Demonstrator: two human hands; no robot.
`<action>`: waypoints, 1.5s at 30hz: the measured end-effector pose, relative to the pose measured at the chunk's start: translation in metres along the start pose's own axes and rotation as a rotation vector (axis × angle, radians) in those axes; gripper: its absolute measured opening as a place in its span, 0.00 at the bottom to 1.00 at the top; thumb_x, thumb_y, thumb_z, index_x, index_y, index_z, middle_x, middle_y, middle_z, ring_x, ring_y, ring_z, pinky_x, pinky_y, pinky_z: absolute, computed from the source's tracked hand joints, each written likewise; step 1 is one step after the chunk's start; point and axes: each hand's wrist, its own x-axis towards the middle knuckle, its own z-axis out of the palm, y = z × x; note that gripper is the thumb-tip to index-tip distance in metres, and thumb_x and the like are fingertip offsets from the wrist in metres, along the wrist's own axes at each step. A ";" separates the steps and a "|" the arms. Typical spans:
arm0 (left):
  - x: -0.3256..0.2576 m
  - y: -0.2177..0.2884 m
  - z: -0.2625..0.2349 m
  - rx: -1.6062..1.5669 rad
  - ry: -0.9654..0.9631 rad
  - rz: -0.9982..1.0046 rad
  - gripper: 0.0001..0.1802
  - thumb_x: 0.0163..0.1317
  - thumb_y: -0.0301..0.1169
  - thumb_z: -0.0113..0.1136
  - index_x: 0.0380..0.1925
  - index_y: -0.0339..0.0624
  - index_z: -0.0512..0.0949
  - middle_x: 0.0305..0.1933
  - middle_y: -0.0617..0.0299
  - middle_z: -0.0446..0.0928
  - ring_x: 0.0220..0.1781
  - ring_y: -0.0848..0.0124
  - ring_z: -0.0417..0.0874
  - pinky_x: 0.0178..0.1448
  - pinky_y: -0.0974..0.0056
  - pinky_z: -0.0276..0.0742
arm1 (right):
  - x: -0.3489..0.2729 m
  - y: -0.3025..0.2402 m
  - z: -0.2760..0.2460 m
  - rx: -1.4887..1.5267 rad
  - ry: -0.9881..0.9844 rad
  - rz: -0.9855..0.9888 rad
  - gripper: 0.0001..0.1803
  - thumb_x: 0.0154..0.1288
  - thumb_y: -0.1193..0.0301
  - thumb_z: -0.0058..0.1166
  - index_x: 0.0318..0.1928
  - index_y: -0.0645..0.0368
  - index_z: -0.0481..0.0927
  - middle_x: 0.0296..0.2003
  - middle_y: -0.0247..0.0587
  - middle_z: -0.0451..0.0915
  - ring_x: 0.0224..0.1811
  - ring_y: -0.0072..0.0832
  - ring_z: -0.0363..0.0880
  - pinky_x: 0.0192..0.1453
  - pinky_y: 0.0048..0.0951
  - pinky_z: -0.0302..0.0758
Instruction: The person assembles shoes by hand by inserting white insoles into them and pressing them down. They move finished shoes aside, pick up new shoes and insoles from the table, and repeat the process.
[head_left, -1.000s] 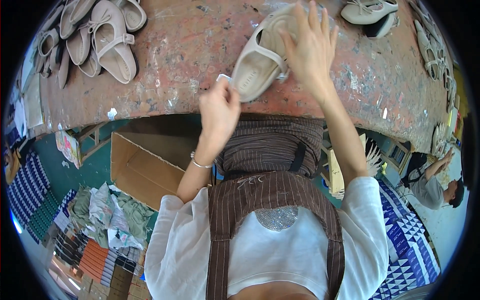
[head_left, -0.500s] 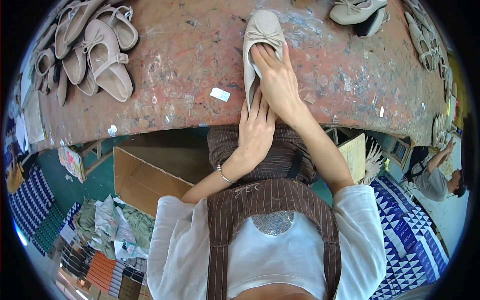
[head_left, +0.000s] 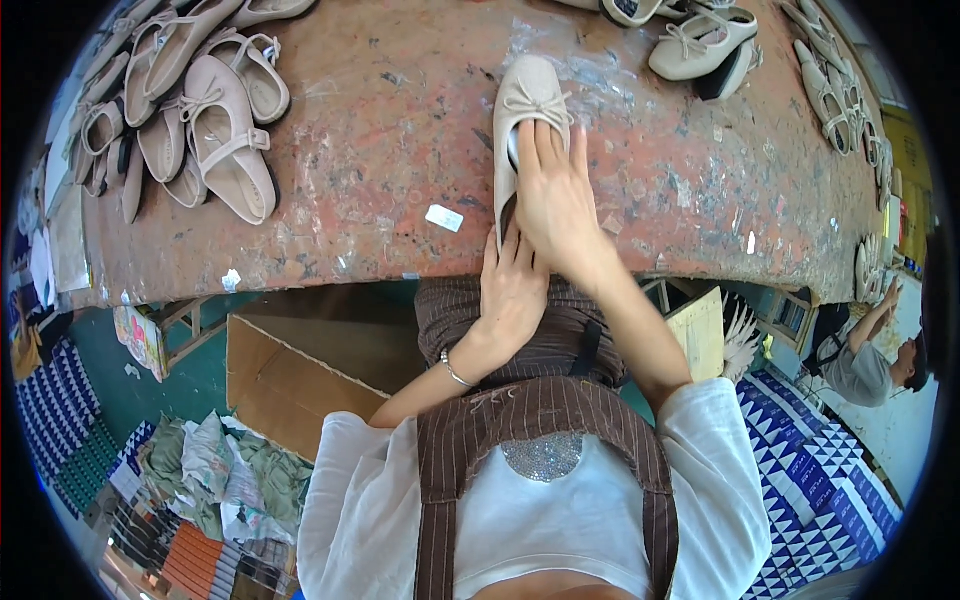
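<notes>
Shoe (head_left: 533, 78), beige with a bow, lies on the worn red table (head_left: 380, 150) near its front edge, toe pointing away from the person. Only the toe, the bow and the left side show clearly; much of the right side and the heel are covered by the hands. The right hand (head_left: 556, 205) has fingers inside the opening, their tips out of sight beneath the bow, and another finger lies outside along the right edge; its thumb cannot be made out. The left hand (head_left: 514, 298) reaches its fingers to the heel end, some of them partly under the right hand. Whether either hand grips or merely presses, I cannot tell. A pale patch inside the opening is too small to identify.

Just left of the shoe lies a white tag (head_left: 444, 218), its print unreadable. The pile (head_left: 228, 150) at far left overlaps itself, hiding many soles, and the frame cuts its top. The pair (head_left: 700, 50) at upper right sits well apart. Below the table, a carton (head_left: 290, 375) is partly hidden under the edge.
</notes>
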 end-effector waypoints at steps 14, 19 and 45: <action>-0.001 -0.001 0.006 0.084 -0.019 0.038 0.26 0.59 0.30 0.54 0.57 0.27 0.74 0.66 0.40 0.68 0.75 0.48 0.61 0.73 0.42 0.57 | 0.004 0.006 0.000 0.051 0.121 -0.049 0.25 0.56 0.83 0.46 0.57 0.74 0.71 0.53 0.65 0.76 0.59 0.53 0.75 0.77 0.56 0.50; -0.004 -0.005 0.004 -0.015 -0.037 0.033 0.24 0.56 0.27 0.58 0.54 0.33 0.77 0.57 0.46 0.76 0.67 0.50 0.70 0.71 0.44 0.60 | -0.004 -0.007 0.007 -0.111 0.078 -0.025 0.30 0.58 0.79 0.45 0.62 0.79 0.66 0.60 0.67 0.72 0.67 0.54 0.69 0.78 0.56 0.47; 0.105 -0.251 -0.373 0.766 0.672 -0.336 0.20 0.65 0.27 0.61 0.57 0.32 0.77 0.61 0.45 0.77 0.63 0.50 0.76 0.66 0.56 0.70 | 0.377 -0.021 0.027 -0.086 0.460 -0.077 0.47 0.56 0.51 0.63 0.69 0.65 0.62 0.54 0.60 0.74 0.59 0.51 0.73 0.66 0.56 0.62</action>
